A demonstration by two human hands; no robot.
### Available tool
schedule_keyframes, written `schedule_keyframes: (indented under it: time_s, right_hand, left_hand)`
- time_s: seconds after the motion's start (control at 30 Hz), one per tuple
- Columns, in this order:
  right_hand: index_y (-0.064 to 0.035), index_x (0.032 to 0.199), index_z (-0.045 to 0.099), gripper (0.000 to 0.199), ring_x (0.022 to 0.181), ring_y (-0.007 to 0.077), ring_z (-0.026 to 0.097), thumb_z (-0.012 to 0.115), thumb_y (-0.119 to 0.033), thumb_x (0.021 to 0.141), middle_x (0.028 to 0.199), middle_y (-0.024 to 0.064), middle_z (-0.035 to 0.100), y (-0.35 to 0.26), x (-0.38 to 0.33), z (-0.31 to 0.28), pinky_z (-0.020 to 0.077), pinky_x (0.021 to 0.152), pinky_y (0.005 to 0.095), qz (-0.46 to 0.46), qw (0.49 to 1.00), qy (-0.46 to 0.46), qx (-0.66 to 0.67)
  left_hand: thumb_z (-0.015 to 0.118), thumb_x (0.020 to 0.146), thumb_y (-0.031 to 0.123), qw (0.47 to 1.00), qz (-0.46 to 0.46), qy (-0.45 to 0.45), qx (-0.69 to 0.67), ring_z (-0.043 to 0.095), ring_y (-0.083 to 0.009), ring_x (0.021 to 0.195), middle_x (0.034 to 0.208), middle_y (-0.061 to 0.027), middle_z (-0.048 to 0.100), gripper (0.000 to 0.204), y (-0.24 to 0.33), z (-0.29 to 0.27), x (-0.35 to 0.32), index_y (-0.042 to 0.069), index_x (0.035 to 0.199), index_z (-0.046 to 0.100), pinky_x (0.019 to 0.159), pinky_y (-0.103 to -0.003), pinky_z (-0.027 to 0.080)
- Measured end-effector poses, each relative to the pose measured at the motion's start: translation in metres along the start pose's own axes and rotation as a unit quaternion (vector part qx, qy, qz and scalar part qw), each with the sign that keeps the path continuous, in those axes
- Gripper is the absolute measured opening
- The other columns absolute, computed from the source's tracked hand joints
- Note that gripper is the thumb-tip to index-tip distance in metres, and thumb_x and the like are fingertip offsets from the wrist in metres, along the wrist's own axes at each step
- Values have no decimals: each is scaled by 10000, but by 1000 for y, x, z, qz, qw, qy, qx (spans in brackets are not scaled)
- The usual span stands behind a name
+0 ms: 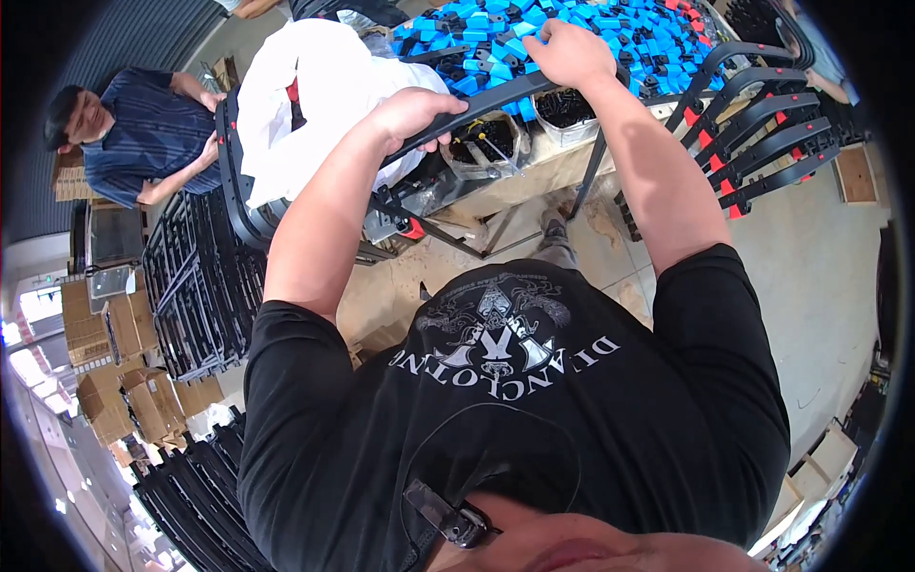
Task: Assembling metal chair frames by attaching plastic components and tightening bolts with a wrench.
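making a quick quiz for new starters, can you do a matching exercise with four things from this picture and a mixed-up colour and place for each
1. bar
2. small parts
3. sheeting
4. cartons

A. white, just left of the thing held
B. black, in the left grip
C. brown, toward the picture's left edge
D. mostly blue with some red, heaped at the top of the picture

Right pairs: 1-B, 2-D, 3-A, 4-C
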State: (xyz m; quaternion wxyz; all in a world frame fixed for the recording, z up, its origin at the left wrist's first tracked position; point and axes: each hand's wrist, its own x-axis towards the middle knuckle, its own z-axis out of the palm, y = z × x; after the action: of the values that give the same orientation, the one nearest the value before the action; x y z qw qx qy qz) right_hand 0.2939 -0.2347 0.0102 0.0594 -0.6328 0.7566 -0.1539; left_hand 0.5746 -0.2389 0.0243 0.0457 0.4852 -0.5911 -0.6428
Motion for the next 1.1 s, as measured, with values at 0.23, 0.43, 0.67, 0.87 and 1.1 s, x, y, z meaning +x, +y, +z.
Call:
schedule_keyframes:
  time_s: [0.23,0.43,0.67,0.87,1.1]
  right_hand:
    - [-130,1150,716,501,1071,349,689,553,-531,897,1121,144,735,-3,-5,0,535,939,481,7,1000,10,-6]
    - [-93,1064,740,476,1053,366,691,523,-480,893,1110,168,732,-7,-23,-8,540,937,490,0,1000,-6,-19]
    - [-45,972,698,577,985,383,700,469,-575,956,1010,218,723,-24,-128,-47,544,875,501,53,997,-55,-27]
    - [-53,861,700,382,715,370,692,649,-423,941,740,175,690,47,-209,-57,546,645,456,-2,997,73,-11]
    - [-25,804,621,275,637,339,623,711,-271,888,683,129,617,145,-257,-96,476,587,433,-40,977,191,91]
  left_hand:
    - [645,972,239,998,43,-12,-43,639,-168,605,824,-120,711,345,-13,-9,-2,-42,1171,676,553,-277,523]
    - [611,967,154,994,109,-8,10,659,-150,630,882,-140,714,441,-30,-2,-15,-57,1350,553,593,-279,543]
    - [666,926,453,942,199,78,260,672,-315,762,838,-151,715,460,-36,30,-67,41,1128,701,699,-415,509]
    - [725,878,462,884,278,141,349,695,-351,814,873,-168,716,468,-24,96,-103,63,1116,674,724,-431,538]
    - [851,749,208,884,320,216,263,646,-220,724,808,-94,679,351,-68,120,-114,25,975,655,681,-371,519]
